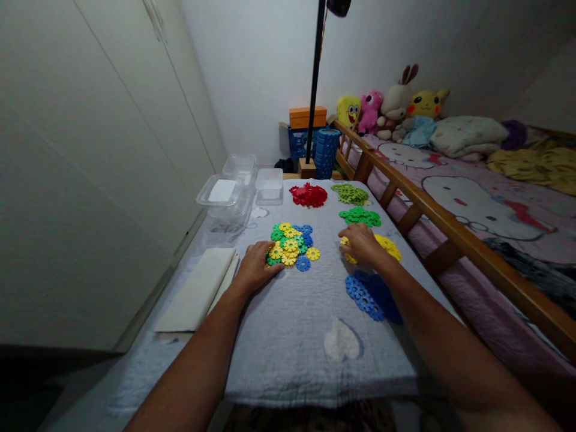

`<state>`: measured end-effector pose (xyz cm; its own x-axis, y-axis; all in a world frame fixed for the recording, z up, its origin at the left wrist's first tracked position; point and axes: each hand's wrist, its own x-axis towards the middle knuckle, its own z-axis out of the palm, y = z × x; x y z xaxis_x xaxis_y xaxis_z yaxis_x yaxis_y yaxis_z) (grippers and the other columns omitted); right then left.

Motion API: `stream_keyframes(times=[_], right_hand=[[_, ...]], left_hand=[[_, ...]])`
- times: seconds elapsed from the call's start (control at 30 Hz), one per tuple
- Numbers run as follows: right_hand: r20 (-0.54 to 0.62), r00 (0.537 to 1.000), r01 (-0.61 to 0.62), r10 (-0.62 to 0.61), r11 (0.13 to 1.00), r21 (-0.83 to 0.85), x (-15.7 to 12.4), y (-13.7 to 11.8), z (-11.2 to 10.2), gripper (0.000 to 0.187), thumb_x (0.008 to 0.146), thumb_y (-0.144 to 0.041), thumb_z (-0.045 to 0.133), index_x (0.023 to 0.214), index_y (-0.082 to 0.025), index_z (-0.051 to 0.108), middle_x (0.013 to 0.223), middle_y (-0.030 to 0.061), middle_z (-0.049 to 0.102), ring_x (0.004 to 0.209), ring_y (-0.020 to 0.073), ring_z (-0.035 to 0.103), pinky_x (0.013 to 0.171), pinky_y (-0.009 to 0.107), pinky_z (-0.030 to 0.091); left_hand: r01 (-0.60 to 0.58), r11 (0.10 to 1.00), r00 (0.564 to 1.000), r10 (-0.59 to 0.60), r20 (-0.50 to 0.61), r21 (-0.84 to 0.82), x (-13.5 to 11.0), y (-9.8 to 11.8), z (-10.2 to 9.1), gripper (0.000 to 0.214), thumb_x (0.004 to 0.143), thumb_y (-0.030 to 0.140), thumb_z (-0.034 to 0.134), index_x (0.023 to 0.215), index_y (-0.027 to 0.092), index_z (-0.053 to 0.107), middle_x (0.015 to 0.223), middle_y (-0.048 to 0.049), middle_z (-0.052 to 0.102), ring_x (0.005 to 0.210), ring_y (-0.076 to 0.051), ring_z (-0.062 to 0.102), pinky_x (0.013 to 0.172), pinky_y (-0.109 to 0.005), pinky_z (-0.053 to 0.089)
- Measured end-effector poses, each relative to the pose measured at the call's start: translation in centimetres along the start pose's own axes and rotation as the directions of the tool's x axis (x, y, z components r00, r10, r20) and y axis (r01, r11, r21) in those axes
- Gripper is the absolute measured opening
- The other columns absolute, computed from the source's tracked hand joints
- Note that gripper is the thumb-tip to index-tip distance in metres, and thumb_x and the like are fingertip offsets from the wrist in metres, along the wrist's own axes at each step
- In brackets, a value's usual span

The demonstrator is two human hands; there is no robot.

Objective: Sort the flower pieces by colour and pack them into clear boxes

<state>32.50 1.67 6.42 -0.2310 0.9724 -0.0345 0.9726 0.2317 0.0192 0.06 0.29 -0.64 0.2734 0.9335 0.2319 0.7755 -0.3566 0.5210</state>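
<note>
My left hand [257, 267] curves around the near left edge of a mixed heap of yellow, green and blue flower-shaped plastic discs [290, 245], thumb apart from the fingers and fingertips touching the heap. Beside it a loose yellow disc [313, 254] and a blue disc [303, 264] lie on the cloth. Across the table, my right hand [361, 243] reaches over the yellow discs [389, 246], its fingers spread above them; some yellow shows under the fingertips, and the palm side is hidden. Blue discs [365, 297] are piled under my right forearm, partly covered by it.
Green [360, 216], light green [351, 194] and red discs [308, 195] form piles farther back. Clear plastic containers [270, 186] stand at the back left, near a folded beige cloth [198, 291]. A wooden bed rail [418, 210] borders the right side; a black pole [315, 84] rises behind.
</note>
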Motion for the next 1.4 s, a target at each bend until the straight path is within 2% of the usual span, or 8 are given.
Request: stream_keyframes(times=[0.2,0.4,0.53,0.7,0.87,1.07,1.17,1.4], right_hand=[[0.000,0.989,0.146,-0.147,0.985,0.089,0.4,-5.2,1.6,0.032,0.092,-0.033,0.064,0.118,-0.017,0.073,0.120,0.0143,0.067,0.112,0.0292,0.056,0.094,0.036,0.040],[-0.010,0.990,0.140,-0.139,0.985,0.105,0.3,-6.9,2.2,0.032,0.090,-0.035,0.065,0.115,-0.016,0.072,0.117,0.0143,0.067,0.112,0.0281,0.056,0.093,0.034,0.040],[0.002,0.993,0.114,-0.115,0.989,0.094,-0.1,-5.6,1.7,0.031,0.088,-0.033,0.065,0.113,-0.017,0.073,0.111,0.0128,0.069,0.105,0.0267,0.058,0.088,0.033,0.039],[-0.049,0.998,-0.034,0.038,0.995,0.089,-1.0,-0.5,0.9,0.033,0.087,-0.028,0.063,0.117,-0.017,0.073,0.114,0.0133,0.069,0.106,0.0277,0.058,0.090,0.035,0.038],[-0.120,0.973,-0.194,0.199,0.979,0.055,-2.3,3.4,1.4,0.037,0.086,-0.027,0.063,0.121,-0.020,0.072,0.118,0.0144,0.067,0.109,0.0311,0.054,0.090,0.039,0.038],[-0.162,0.959,-0.230,0.234,0.972,0.039,-2.4,3.2,2.5,0.037,0.088,-0.030,0.060,0.123,-0.022,0.071,0.121,0.0135,0.065,0.111,0.0328,0.051,0.091,0.042,0.039],[-0.143,0.962,-0.232,0.233,0.972,0.026,-2.2,2.8,2.7,0.034,0.090,-0.030,0.059,0.120,-0.022,0.072,0.120,0.0144,0.065,0.112,0.0343,0.051,0.091,0.043,0.040],[-0.193,0.944,-0.261,0.268,0.963,0.064,-2.4,1.5,2.0,0.040,0.092,-0.030,0.058,0.130,-0.019,0.068,0.129,0.0177,0.063,0.118,0.0378,0.048,0.093,0.048,0.039]], left_hand=[[-0.006,1.000,1.000,0.006,-0.013,0.001,0.0,0.0,0.0,0.055,0.075,0.039,0.079,0.124,0.022,0.061,0.129,-0.0118,0.065,0.122,-0.032,0.058,0.107,-0.048,0.045],[-0.005,1.000,1.000,0.005,-0.022,0.002,-0.1,0.0,0.0,0.056,0.074,0.039,0.079,0.125,0.022,0.061,0.126,-0.0112,0.066,0.120,-0.032,0.058,0.106,-0.047,0.045],[0.006,1.000,1.000,-0.006,-0.028,-0.006,-0.2,0.1,0.0,0.055,0.074,0.038,0.078,0.125,0.023,0.061,0.127,-0.0104,0.065,0.119,-0.032,0.058,0.105,-0.047,0.046],[0.007,1.000,1.000,-0.007,-0.003,-0.007,-0.1,0.2,-0.2,0.055,0.075,0.038,0.078,0.124,0.022,0.061,0.127,-0.0115,0.066,0.120,-0.032,0.058,0.106,-0.048,0.045],[0.000,1.000,1.000,0.000,-0.016,-0.004,0.0,0.2,-0.1,0.054,0.074,0.037,0.078,0.123,0.022,0.061,0.127,-0.0112,0.067,0.119,-0.032,0.059,0.106,-0.049,0.045],[-0.005,1.000,1.000,0.005,-0.009,-0.001,0.0,0.1,-0.1,0.054,0.074,0.038,0.079,0.123,0.023,0.062,0.128,-0.0105,0.067,0.119,-0.032,0.060,0.105,-0.048,0.045],[-0.009,1.000,1.000,0.009,-0.010,0.001,-0.1,0.0,-0.2,0.055,0.075,0.038,0.078,0.125,0.023,0.061,0.130,-0.0108,0.067,0.120,-0.032,0.059,0.106,-0.048,0.045],[-0.007,1.000,1.000,0.007,-0.016,0.008,-0.1,0.0,0.0,0.057,0.074,0.038,0.079,0.125,0.022,0.061,0.128,-0.0115,0.066,0.120,-0.032,0.059,0.105,-0.047,0.045]])
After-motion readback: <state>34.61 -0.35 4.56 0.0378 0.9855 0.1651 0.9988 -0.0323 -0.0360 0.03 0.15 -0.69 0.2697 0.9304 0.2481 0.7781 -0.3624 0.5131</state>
